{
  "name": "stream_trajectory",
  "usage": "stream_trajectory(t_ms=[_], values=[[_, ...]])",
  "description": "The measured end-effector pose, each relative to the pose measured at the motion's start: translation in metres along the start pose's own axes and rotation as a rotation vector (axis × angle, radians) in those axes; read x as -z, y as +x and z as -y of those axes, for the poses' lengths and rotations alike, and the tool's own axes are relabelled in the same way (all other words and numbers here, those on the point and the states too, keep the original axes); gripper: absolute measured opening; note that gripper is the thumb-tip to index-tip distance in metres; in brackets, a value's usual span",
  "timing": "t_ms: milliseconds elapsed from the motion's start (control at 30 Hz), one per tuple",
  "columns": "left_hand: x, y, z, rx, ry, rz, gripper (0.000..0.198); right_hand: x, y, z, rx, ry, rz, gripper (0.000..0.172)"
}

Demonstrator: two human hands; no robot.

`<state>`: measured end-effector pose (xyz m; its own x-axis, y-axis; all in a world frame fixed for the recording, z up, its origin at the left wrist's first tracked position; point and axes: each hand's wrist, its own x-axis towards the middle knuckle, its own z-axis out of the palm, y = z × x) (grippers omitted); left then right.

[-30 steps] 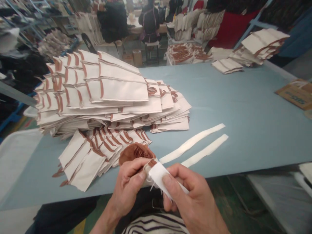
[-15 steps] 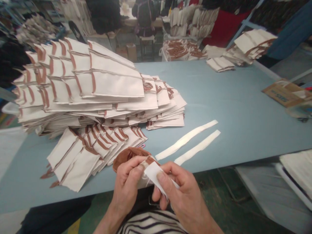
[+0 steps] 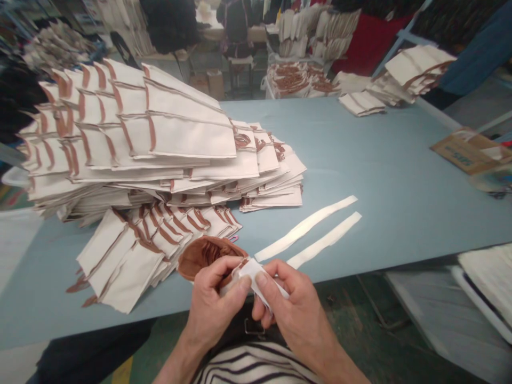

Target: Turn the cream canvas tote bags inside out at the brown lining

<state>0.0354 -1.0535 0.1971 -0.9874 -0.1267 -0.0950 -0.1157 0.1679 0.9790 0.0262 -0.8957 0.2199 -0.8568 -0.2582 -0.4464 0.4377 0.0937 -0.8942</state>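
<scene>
Close to my body, at the table's front edge, my left hand point(image 3: 218, 293) pinches the edge of a fabric pouch point(image 3: 210, 250), cream outside with a brown lining that gapes open toward the table. My right hand point(image 3: 286, 296) grips a white fabric strip point(image 3: 260, 282) between thumb and fingers. The strip's upper end lies over the pouch edge, with my left thumb pressed on it. Both hands nearly meet there, so the exact contact is partly hidden. Two cream strips point(image 3: 308, 226) lie flat on the table just beyond my right hand.
A tall pile of cream pieces with brown edges point(image 3: 188, 133) covers the table's left side. A smaller fanned stack point(image 3: 128, 256) lies in front of it. More folded pieces point(image 3: 362, 104) sit at the far right, near a cardboard box point(image 3: 468, 149). The blue-grey table point(image 3: 384, 176) extends rightward.
My left thumb has come down onto the white strip, and the strip now covers more of the pouch edge. The pouch has tilted, showing more of its brown inside.
</scene>
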Motion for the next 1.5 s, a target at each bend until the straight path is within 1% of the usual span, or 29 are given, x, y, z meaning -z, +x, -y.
stream_trajectory(t_ms=[133,400,633,733,933,1033,1167,1300,1400,1500], values=[[-0.002,0.001,-0.002,0.006,0.041,-0.026,0.015,0.001,0.0,-0.002,-0.005,-0.029,0.01,0.047],[-0.003,0.004,0.008,0.019,0.008,-0.015,0.018,0.0,0.002,-0.001,-0.008,-0.017,0.009,0.047],[-0.002,0.007,0.004,0.02,0.037,-0.03,0.018,0.0,0.004,-0.002,-0.004,-0.027,0.014,0.046],[-0.001,0.007,0.005,0.04,0.047,-0.034,0.02,0.0,0.005,-0.004,0.001,-0.022,0.019,0.045],[0.002,0.007,0.007,0.113,0.041,0.001,0.025,-0.002,0.007,-0.004,-0.015,-0.016,0.028,0.046],[0.002,0.009,0.006,0.123,0.06,0.003,0.026,-0.003,0.009,-0.004,-0.033,-0.018,0.03,0.045],[-0.001,0.01,0.002,0.075,0.098,-0.037,0.026,-0.005,0.011,-0.005,-0.054,-0.019,0.044,0.044],[-0.003,0.01,-0.003,-0.026,0.225,-0.065,0.025,-0.003,0.01,-0.011,-0.035,-0.078,0.083,0.044],[0.0,0.01,-0.008,-0.099,0.31,-0.045,0.024,-0.002,0.009,-0.014,-0.036,-0.11,0.116,0.043],[0.005,0.01,-0.01,-0.098,0.315,-0.011,0.023,-0.002,0.006,-0.015,-0.051,-0.101,0.19,0.041]])
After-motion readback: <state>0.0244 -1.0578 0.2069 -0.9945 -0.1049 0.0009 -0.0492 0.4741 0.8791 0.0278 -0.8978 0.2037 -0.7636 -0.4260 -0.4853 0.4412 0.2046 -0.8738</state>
